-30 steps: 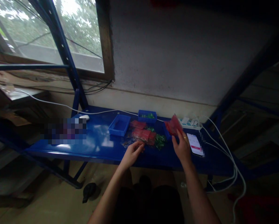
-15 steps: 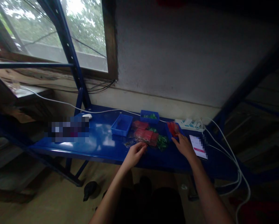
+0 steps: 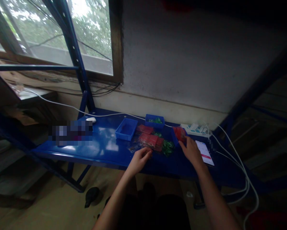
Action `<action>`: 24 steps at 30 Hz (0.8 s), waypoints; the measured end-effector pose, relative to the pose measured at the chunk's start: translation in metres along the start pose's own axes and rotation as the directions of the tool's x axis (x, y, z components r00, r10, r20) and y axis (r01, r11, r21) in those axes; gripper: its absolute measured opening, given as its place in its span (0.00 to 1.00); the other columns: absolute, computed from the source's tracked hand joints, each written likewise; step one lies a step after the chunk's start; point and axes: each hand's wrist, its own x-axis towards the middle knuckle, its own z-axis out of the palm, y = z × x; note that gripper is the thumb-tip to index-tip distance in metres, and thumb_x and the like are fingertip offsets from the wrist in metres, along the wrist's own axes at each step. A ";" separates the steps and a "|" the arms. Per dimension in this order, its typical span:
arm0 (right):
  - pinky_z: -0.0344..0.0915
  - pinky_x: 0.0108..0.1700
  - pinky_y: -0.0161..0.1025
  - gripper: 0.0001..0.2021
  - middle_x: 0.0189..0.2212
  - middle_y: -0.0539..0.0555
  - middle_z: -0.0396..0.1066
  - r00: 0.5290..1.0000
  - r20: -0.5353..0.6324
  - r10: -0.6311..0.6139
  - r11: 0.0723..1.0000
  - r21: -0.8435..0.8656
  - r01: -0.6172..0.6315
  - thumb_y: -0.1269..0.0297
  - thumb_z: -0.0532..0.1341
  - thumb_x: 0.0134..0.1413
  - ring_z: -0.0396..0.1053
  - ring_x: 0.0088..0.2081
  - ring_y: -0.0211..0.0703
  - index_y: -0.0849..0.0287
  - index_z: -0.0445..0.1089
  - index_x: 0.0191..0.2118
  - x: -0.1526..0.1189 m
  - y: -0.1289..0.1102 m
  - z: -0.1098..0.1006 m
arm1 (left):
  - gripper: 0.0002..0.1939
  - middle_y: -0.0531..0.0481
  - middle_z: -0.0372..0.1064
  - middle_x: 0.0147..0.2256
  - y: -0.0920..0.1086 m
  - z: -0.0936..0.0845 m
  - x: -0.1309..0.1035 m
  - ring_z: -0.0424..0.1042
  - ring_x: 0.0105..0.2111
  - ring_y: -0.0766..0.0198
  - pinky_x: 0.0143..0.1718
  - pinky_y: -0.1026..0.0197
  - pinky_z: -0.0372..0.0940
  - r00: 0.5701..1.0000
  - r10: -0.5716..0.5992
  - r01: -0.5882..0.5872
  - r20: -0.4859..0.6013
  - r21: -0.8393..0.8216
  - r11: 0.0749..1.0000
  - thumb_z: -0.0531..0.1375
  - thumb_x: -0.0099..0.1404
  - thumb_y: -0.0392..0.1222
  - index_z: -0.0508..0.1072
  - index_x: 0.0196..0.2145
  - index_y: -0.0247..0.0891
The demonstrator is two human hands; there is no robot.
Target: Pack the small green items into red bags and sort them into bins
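My left hand [image 3: 140, 159] is at the near edge of a pile of red plastic packets [image 3: 148, 139], thumb and fingers drawn together. Whatever it may pinch is too small to make out. At a small blue bin [image 3: 175, 139] on the right is my right hand [image 3: 192, 150], its fingers bent over the rim beside more red packets [image 3: 179, 133]. Its fingertips are hidden, so their grip does not show. Between the hands lie crinkled green packets [image 3: 167, 148]. Some small clear packets [image 3: 134, 147] are left of the red pile.
A second blue bin [image 3: 126, 129] stands left of the pile; a third, with green pieces [image 3: 156, 120], is behind it. On the right are a phone [image 3: 204, 153] and a white power strip [image 3: 196, 130] with cables. A white mouse [image 3: 91, 120] lies far left on the blue table [image 3: 102, 140].
My right hand has turned slightly and its fingers are further over the bin's rim. The red packets in that bin have shifted a little. My left hand stays by the pile.
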 end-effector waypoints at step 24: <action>0.64 0.44 0.41 0.14 0.39 0.59 0.74 0.949 0.233 -0.211 0.959 -0.138 0.247 0.75 0.52 0.56 0.70 0.42 0.50 0.59 0.70 0.45 -0.016 -0.051 0.026 | 0.16 0.50 0.70 0.27 0.001 0.000 0.000 0.66 0.27 0.63 0.30 0.65 0.59 1.000 -0.011 0.011 0.001 0.004 1.000 0.53 0.63 0.50 0.72 0.32 0.34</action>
